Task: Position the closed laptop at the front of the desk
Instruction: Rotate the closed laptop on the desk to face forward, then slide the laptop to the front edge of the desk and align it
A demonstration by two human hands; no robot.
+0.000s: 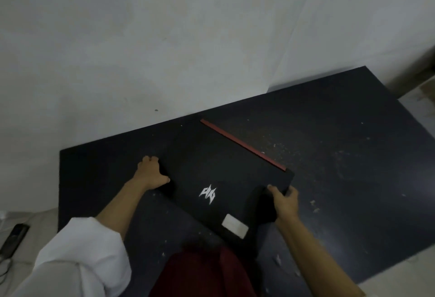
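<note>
A closed black laptop (219, 174) lies on the dark desk (341, 155), turned at an angle. Its lid shows a white logo, a white sticker near the front corner and a red strip along the far edge. My left hand (150, 173) grips the laptop's left edge, thumb on the lid. Over on the right edge, my right hand (283, 201) holds on with fingers curled around the rim. The laptop's front corner reaches toward the desk's near edge, partly behind a dark red cloth at my body.
A white wall rises right behind the desk. Pale specks and scraps of debris (314, 206) dot the desk's right half. On the floor at the left lies a black power strip (14, 237) with cables. The desk's right end borders pale floor.
</note>
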